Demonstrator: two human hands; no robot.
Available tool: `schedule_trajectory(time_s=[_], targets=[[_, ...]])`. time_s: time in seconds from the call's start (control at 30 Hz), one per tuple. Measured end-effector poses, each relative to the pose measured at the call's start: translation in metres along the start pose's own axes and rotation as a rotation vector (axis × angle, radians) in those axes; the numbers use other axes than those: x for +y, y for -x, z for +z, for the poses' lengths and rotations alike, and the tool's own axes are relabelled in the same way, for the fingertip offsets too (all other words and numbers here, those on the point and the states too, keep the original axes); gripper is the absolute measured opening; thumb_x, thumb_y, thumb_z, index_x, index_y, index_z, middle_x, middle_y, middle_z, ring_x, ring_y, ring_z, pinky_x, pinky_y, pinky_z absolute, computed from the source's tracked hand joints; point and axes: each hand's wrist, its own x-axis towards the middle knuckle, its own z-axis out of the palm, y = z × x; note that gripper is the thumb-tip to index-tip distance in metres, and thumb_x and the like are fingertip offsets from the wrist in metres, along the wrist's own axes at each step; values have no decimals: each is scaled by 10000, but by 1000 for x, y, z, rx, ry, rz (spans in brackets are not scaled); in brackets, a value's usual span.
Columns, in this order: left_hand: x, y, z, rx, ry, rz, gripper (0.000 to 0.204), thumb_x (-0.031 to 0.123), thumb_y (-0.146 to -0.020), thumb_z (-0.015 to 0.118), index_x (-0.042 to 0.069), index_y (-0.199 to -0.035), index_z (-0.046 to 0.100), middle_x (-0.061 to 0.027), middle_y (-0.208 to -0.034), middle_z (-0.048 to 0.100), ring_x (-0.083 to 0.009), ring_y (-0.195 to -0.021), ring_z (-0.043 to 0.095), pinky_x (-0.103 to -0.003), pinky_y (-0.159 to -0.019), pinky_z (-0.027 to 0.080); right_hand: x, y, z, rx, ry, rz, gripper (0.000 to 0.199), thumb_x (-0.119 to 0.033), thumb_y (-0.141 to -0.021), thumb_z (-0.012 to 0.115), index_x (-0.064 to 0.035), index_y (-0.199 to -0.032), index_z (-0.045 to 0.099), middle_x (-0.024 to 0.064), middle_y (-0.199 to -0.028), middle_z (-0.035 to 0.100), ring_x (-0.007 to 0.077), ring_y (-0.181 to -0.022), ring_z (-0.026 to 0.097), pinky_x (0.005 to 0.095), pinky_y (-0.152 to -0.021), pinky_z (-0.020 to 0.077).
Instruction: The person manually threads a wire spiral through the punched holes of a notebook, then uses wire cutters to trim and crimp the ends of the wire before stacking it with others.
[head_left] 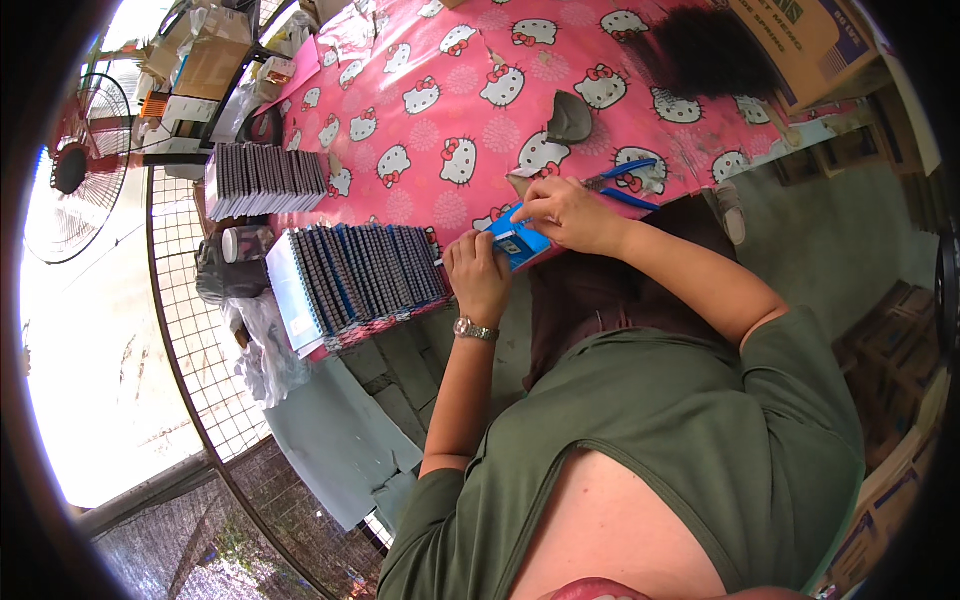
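Note:
A small blue notebook (521, 243) lies at the near edge of the table, between my hands. My left hand (477, 272), with a wristwatch, is closed over the notebook's left side. Above its right part, my right hand (572, 216) is closed in a pinch; what is between the fingertips is too small to make out. Just right of that hand rest blue-handled pliers (632, 199), partly hidden by it. Close to my left hand stands a long row of spiral-bound notebooks (365, 275), packed upright with their coils showing.
A second row of spiral notebooks (265, 180) stands farther left. Beyond the pliers lie a grey curved scrap (569, 118) and a heap of black wire-like strands (712, 52), beside a cardboard box (815, 45). Pink patterned cloth (430, 130) covers the table. A fan (80, 165) stands left.

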Motion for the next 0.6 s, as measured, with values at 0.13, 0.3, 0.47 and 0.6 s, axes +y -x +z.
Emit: schedule_trajectory(time_s=[0.13, 0.3, 0.47, 0.6], targets=[[7, 14, -3, 1, 91, -39, 285, 157, -806, 642, 59, -1065, 578, -122, -1056, 618, -320, -1046, 567, -460, -969, 371, -2, 0, 1, -74, -122, 29, 212, -75, -788, 726, -168, -978, 745, 55, -1012, 631, 275, -1034, 614, 398, -835, 475], [7, 21, -4, 22, 110, -41, 283, 180, -820, 668, 63, -1060, 576, -114, -1051, 627, -311, -1046, 567, -453, -975, 367, -6, 4, 3, -38, -68, -149, 228, -11, -816, 696, -109, -1021, 717, 68, -990, 622, 271, -918, 628, 391, -783, 499], [9, 21, -3, 11, 96, -68, 280, 185, -837, 679, 70, -1070, 575, -111, -1050, 631, -303, -1056, 568, -464, -1000, 362, -6, 9, 2, -221, -388, 142, 168, -26, -840, 682, -80, -996, 709, 110, -1048, 625, 321, -1015, 629, 417, -816, 514], [16, 21, 0, 49, 50, -78, 299, 171, -848, 675, 87, -1115, 571, -101, -1063, 631, -293, -1116, 567, -507, -1108, 303, -11, 5, -3, -336, -348, 182, 232, -89, -880, 666, -86, -1112, 663, 162, -1150, 641, 366, -1022, 645, 459, -829, 520]])
